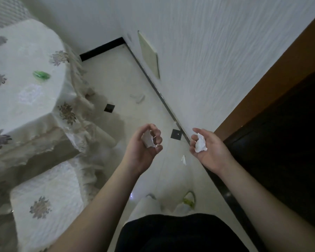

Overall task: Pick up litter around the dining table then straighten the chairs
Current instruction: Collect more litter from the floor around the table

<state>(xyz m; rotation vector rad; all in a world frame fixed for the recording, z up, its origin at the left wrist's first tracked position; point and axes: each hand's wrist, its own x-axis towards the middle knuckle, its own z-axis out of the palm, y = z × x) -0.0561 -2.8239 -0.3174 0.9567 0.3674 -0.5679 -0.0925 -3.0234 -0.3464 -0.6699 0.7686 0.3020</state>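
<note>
My left hand [144, 150] is palm up over the floor, its fingers curled around a torn white paper scrap [148, 140]. To its right my right hand [210, 151] cups a crumpled white tissue [200, 145]. Between the hands a small white paper scrap [184, 159] lies on the pale tiled floor. Another pale piece of litter [139, 98] rests farther away near the wall. The dining table [24, 99], under a floral cloth, stands at the left with a green wrapper [41, 75] on top. A chair with a floral seat cover [47, 200] is at the lower left.
A white wall with a dark skirting strip [153, 84] runs diagonally on the right. A brown door frame [273, 73] and dark doorway lie beyond it. White plastic bags [180, 206] sit on the floor near my body. Black inset tiles [175, 134] dot the floor.
</note>
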